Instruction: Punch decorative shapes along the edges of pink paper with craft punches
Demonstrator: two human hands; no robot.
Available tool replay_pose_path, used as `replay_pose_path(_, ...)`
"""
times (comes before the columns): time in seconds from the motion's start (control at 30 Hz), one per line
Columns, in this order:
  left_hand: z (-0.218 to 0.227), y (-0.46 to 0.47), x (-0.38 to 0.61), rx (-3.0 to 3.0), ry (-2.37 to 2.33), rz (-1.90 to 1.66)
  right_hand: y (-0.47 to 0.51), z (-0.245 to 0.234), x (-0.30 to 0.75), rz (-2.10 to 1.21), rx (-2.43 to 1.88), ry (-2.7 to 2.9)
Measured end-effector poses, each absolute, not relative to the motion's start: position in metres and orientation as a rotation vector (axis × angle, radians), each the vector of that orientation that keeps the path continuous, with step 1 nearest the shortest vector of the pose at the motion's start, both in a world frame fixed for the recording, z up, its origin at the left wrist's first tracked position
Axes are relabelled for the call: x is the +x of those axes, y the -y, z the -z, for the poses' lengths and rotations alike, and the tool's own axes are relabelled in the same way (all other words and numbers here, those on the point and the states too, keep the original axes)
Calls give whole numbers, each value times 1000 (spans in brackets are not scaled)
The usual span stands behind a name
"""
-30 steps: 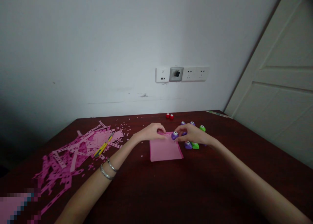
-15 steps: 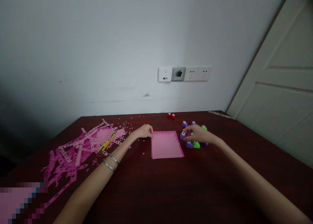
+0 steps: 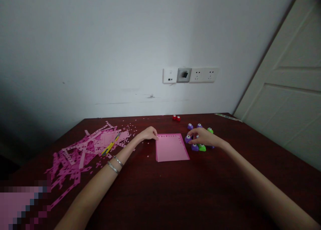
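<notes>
A stack of pink paper sheets (image 3: 172, 151) lies flat on the dark red table, with a row of small punched holes along its far edge and a few down its right edge. My left hand (image 3: 148, 133) is closed at the far left corner, fingertips pinching the sheets. Against the paper's right edge sits a purple craft punch (image 3: 188, 139) with a white top. The fingers of my right hand (image 3: 203, 137) are closed around this punch. Close about that hand stand several more punches, among them a green punch (image 3: 202, 147) and a purple punch (image 3: 195, 147); some are partly hidden beneath it.
Left of the paper is a heap of punched pink paper strips (image 3: 82, 153) with a yellow utility knife (image 3: 111, 145) on top. Tiny paper bits are scattered around. Two red punches (image 3: 176, 118) stand near the wall. A flat pale strip (image 3: 228, 117) lies at the back right edge.
The whole view has shifted slightly. Both hands keep their places at the paper and the purple craft punch; no object has visibly moved on the table.
</notes>
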State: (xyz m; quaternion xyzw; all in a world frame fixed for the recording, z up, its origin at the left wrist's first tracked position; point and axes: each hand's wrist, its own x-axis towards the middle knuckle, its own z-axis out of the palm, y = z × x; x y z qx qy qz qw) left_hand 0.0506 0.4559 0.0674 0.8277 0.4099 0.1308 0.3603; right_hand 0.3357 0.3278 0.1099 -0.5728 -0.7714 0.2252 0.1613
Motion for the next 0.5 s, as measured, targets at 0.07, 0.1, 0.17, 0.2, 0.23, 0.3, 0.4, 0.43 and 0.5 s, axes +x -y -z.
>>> replay_pose_path(0.07, -69, -455, 51, 2047, -1078, -350, -328, -110, 336, -635, -1637, 2201)
replay_pose_path(0.1, -70, -454, 51, 2007, -1087, -358, -327, -110, 336, -630, -1634, 2200)
replay_pose_path(0.17, -71, -454, 50, 1949, -1091, -370, -327, -110, 336, -624, -1628, 2201)
replay_pose_path(0.2, -71, -455, 50, 1933, -1084, -372, -327, -110, 336, -624, -1626, 2204)
replay_pose_path(0.23, -71, -455, 49, 1926, -1075, -368, -327, -110, 337, -623, -1629, 2205)
replay_pose_path(0.3, -71, -456, 48, 1917, -1073, -345, -328, -109, 338, -617, -1642, 2205)
replay_pose_path(0.4, -73, -455, 48, 1868, -1136, -293, -330, -107, 340, -589, -1659, 2199)
replay_pose_path(0.43, -75, -454, 48, 1837, -1158, -283, -330, -106, 340, -577, -1660, 2198)
replay_pose_path(0.5, -79, -452, 47, 1772, -1154, -282, -330, -105, 340, -555, -1659, 2193)
